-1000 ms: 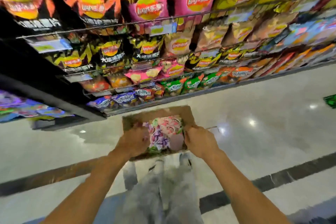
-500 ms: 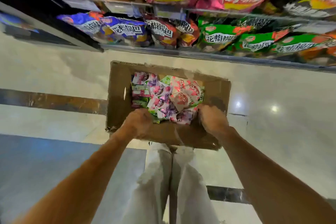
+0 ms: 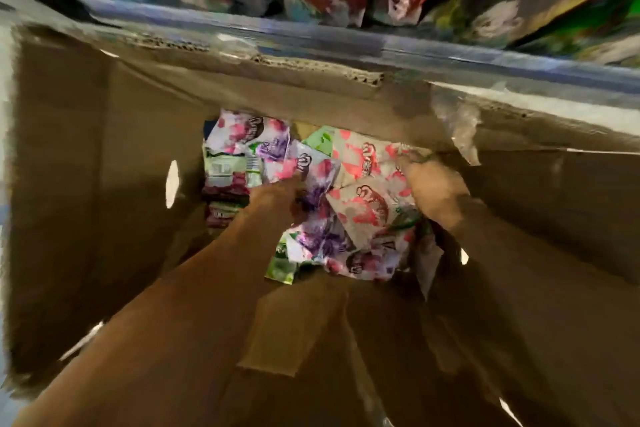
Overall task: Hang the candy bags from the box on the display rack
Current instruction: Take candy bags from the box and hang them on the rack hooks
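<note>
Both hands have left the rim of the box [image 3: 86, 184]; the left hand [image 3: 277, 194] and right hand [image 3: 433, 191] now lie among the candy bags [image 3: 360, 204] inside it, their grips too blurred to tell; picking seems to begin.

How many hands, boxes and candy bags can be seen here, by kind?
Hands: 2, left hand and right hand, both in among the bags
Box: 1
Candy bags: at least 5; the heap is jumbled and blurred, so the exact count cannot be told
Total: at least 8
</note>
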